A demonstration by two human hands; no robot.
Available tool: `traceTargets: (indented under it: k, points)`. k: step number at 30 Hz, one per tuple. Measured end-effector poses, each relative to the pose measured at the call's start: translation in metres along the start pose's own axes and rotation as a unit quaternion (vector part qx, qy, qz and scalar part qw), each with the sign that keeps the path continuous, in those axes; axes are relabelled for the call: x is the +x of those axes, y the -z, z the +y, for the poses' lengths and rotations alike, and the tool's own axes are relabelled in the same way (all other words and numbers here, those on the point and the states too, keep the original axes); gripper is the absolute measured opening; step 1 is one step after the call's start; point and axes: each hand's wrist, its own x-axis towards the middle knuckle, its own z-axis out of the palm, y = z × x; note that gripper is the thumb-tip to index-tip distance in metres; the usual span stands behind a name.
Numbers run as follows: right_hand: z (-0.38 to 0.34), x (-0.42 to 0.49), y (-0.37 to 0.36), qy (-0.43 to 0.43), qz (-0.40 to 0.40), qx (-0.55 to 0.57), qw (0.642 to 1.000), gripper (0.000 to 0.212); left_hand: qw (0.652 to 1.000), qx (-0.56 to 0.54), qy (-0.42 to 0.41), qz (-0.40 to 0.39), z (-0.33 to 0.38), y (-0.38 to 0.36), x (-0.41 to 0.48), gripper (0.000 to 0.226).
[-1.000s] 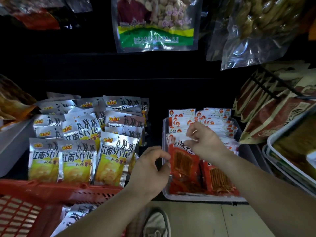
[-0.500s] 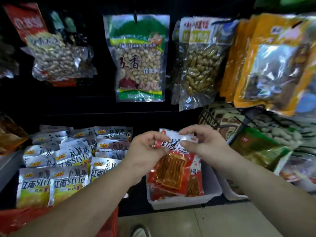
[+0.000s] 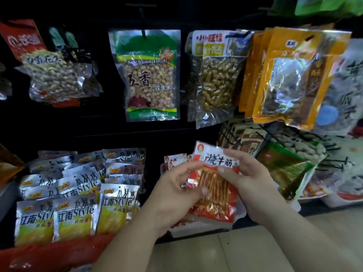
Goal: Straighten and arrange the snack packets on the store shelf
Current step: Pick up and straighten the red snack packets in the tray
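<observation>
Red packet (image 3: pixel 214 185): held up in front of the shelf, just above the white tray (image 3: pixel 240 212); roughly upright, header tilted a bit, print facing the camera.
Left hand (image 3: pixel 174 195): curled round the packet's left edge, gripping it.
Right hand (image 3: pixel 255 185): thumb pressed on the front just under the white header, other digits behind the top right corner; gripping too.
Tray stock: more red packets (image 3: pixel 174 159) stand in a row at the back of the tray, others lie under the held one.
Step (judged): squaring the packet up before it goes back in the row.
Do it well: keep both edge grips, smooth the film flat, keep the print forward, lower it upright into the tray front, match its header to the row behind.
Watch: film looks slick and may slip; don't tip the back row; silver packets (image 3: pixel 78 193) to the left sit apart, leave them.
</observation>
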Motion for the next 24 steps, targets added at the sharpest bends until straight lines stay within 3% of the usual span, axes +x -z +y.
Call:
traceTargets:
  k: [3, 5, 10, 14, 18, 21, 24]
  points:
    - [0.007, -0.002, 0.009, -0.052, -0.141, 0.002, 0.989, 0.065, 0.998, 0.014, -0.024, 0.047, -0.003, 0.009, 0.010, 0.051]
    - [0.014, -0.003, 0.009, -0.062, -0.170, -0.027, 0.983, 0.078, 0.998, 0.022, -0.028, 0.050, -0.004, 0.010, 0.014, 0.052]
    - [0.022, 0.005, 0.015, -0.020, -0.095, -0.095, 0.991, 0.079, 0.999, 0.050, -0.013, 0.005, -0.009, 0.009, 0.018, 0.070]
    - [0.029, 0.006, 0.016, 0.064, -0.040, -0.232, 0.970, 0.050, 0.985, 0.159, -0.043, 0.042, -0.008, -0.006, 0.018, 0.066]
    - [0.019, 0.005, 0.008, 0.037, -0.085, -0.027, 0.995, 0.035, 0.971, 0.210, -0.111, -0.013, -0.005, -0.040, 0.015, 0.038]
    - [0.016, 0.009, 0.013, 0.048, -0.014, -0.008, 0.999, 0.034, 0.986, 0.146, -0.071, -0.020, -0.004, -0.055, 0.018, 0.017]
    - [0.017, 0.013, 0.027, 0.016, 0.022, -0.015, 1.000, 0.047, 0.994, 0.076, -0.064, 0.036, -0.005, -0.048, 0.025, 0.024]
